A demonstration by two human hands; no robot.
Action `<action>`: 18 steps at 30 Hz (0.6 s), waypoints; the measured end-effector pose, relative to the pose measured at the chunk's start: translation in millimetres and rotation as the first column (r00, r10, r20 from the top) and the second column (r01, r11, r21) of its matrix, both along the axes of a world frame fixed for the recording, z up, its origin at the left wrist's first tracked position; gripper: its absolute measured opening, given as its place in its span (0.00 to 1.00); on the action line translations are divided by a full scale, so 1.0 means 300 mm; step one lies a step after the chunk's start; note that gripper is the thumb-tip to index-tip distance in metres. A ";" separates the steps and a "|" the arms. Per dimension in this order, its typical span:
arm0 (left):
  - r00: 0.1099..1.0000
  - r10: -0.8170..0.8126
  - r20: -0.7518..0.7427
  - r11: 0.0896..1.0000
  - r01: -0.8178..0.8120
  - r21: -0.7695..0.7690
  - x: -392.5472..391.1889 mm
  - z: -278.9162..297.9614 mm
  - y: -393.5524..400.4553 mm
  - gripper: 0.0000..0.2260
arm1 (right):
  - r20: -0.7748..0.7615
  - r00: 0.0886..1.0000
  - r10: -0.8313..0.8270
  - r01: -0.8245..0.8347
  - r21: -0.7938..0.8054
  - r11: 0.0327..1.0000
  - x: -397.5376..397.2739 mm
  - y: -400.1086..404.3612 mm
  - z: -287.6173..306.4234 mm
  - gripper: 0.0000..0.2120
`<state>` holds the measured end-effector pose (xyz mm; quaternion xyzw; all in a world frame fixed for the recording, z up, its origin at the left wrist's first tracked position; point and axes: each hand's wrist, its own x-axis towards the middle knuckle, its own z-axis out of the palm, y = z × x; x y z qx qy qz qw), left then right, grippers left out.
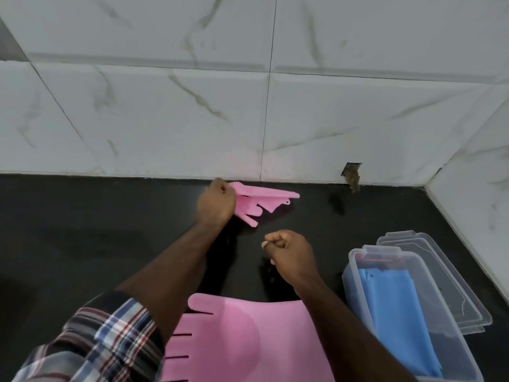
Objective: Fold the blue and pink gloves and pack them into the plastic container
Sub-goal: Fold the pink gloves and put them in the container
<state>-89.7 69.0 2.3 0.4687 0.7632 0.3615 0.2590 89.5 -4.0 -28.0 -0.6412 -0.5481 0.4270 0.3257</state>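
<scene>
The left hand [216, 204] grasps one pink glove [261, 201] at the back of the dark worktop [82, 230], close to the tiled wall [165, 106], probably gathering it for folding. The right hand [289, 253] hangs above the worktop, clenched and holding nothing, likely ready to help. A second pink glove [248, 340] lies flat at the near edge, waiting its turn. The blue gloves [396, 310] already sit folded inside the clear plastic container [355, 288] on the right, its lid [454, 285] set behind it to keep the opening free.
</scene>
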 end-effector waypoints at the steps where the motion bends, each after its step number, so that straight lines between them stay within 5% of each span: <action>1: 0.998 -0.024 0.056 0.998 0.021 0.055 -0.011 0.027 -0.005 0.07 | -0.010 1.000 -0.012 0.012 0.007 1.000 -0.003 0.005 0.004 0.06; 5: 0.941 -0.337 -0.023 0.929 0.336 0.156 -0.069 0.133 -0.106 0.05 | 0.010 0.999 -0.036 0.036 -0.013 0.999 0.006 0.004 -0.004 0.09; 7: 0.851 -0.505 -0.147 0.861 0.509 -0.009 -0.120 0.153 -0.161 0.09 | 0.132 0.991 -0.002 0.006 -0.026 1.000 0.025 -0.016 -0.013 0.07; 9: 0.775 -0.627 -0.079 0.771 0.605 -0.198 -0.172 0.143 -0.211 0.11 | 0.289 0.957 0.034 -0.032 -0.012 0.999 0.047 -0.040 -0.024 0.08; 11: 0.818 -0.551 0.167 0.805 0.573 -0.150 -0.209 0.125 -0.247 0.12 | 0.363 0.931 0.043 -0.050 0.009 0.999 0.056 -0.059 -0.027 0.09; 13: 0.889 -0.329 0.318 0.934 0.356 -0.031 -0.229 0.086 -0.254 0.08 | 0.399 0.915 0.053 -0.076 0.043 0.996 0.051 -0.068 -0.022 0.06; 15: 0.957 -0.153 0.246 0.988 0.154 0.014 -0.250 0.034 -0.234 0.05 | 0.483 0.870 0.095 -0.162 0.098 0.982 0.037 -0.067 -0.014 0.12; 18: 0.977 -0.102 0.189 0.978 0.134 -0.161 -0.256 -0.029 -0.220 0.23 | 0.624 0.767 0.149 -0.290 0.130 0.948 0.017 -0.034 -0.001 0.21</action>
